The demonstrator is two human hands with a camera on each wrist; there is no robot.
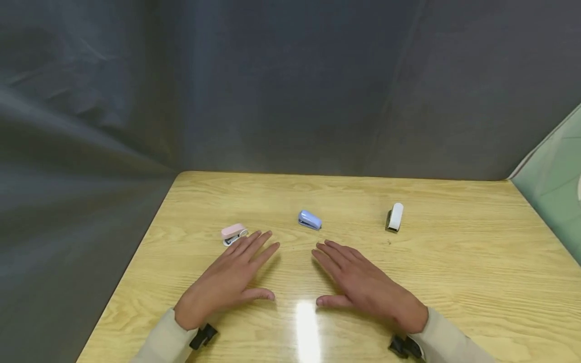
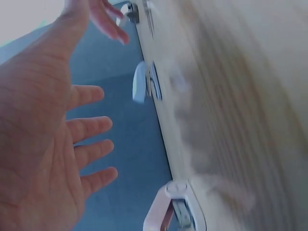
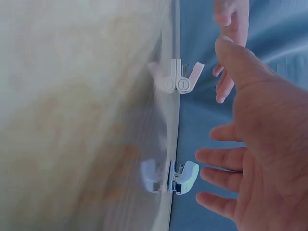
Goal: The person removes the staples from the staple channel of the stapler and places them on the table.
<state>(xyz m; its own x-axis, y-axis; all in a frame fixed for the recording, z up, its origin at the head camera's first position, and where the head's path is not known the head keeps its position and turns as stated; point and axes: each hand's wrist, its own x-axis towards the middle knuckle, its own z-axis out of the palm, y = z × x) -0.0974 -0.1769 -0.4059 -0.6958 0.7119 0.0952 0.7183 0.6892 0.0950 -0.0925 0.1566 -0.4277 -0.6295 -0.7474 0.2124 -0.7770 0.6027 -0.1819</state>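
A wood-grain surface [image 1: 467, 272] lies beneath the left hand [image 1: 227, 282] and right hand [image 1: 369, 287], a bright reflection [image 1: 307, 327] between them. Dark sheeting [image 1: 290, 91] rises beyond both, creased past the left; pale green material [image 1: 556, 186] shows beyond the right.

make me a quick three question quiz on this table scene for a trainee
1. True or false: the left hand is nearer the pink stapler than the right hand is.
2. Fill in: on the table, the blue stapler lies between the pink stapler and the ____.
3. How many staplers are held in a hand?

Key:
1. True
2. white stapler
3. None
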